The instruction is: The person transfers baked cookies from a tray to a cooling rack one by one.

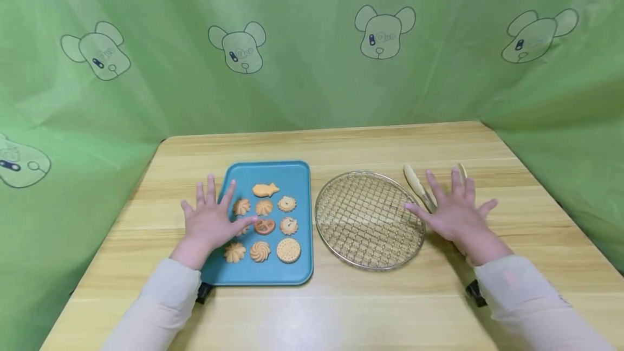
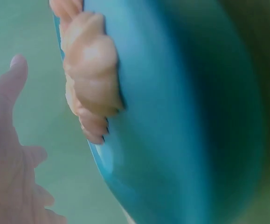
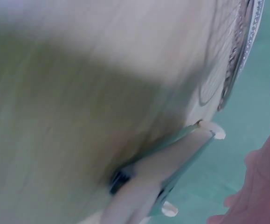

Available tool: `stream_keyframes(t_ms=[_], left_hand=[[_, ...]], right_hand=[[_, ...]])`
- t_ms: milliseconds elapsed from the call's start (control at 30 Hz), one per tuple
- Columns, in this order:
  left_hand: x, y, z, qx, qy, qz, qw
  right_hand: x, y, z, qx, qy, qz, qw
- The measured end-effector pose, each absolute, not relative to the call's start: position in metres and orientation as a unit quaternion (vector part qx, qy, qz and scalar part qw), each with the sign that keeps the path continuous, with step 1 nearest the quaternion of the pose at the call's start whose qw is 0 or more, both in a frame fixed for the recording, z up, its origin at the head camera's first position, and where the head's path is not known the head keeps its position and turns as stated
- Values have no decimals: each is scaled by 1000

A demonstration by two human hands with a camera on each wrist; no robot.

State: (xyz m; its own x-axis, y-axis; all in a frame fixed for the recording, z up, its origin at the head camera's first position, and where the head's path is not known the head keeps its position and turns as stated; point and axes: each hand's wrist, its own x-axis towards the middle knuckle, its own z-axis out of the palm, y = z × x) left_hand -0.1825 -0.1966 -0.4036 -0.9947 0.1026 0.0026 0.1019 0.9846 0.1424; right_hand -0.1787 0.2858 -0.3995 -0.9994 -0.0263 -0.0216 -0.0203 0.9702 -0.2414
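Note:
My left hand (image 1: 208, 225) is spread over the left side of a blue tray (image 1: 303, 221), holding nothing. Several cookies lie on the tray, among them a fish-shaped one (image 1: 265, 189), a pretzel-shaped one (image 1: 265, 226) and a round dotted one (image 1: 288, 250). Fingers splayed, my right hand (image 1: 458, 218) hovers above a pair of tongs (image 1: 416, 182), which it partly hides; nothing is in its grasp. Its thumb overlaps the edge of a round wire rack (image 1: 369, 221) in the head view. Close up in the left wrist view, a swirled cookie (image 2: 92, 65) sits on the tray.
All of this is on a light wooden table (image 1: 341, 318). Green curtains (image 1: 312, 91) printed with cartoon animal heads hang behind it and at both sides. The wire rack stands just right of the tray, and the tongs lie right of the rack.

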Motion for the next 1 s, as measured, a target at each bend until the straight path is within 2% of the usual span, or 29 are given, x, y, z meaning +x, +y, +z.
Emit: stream_keyframes(t_ms=[533,1000], left_hand=[[-181,-224,-407,60,997,56,11],[-180,-247,-409,107,992,55,33]], right_hand=[[-175,308,-401,9,993,-115,21],[-172,321,-414,39,991,-123,30]])
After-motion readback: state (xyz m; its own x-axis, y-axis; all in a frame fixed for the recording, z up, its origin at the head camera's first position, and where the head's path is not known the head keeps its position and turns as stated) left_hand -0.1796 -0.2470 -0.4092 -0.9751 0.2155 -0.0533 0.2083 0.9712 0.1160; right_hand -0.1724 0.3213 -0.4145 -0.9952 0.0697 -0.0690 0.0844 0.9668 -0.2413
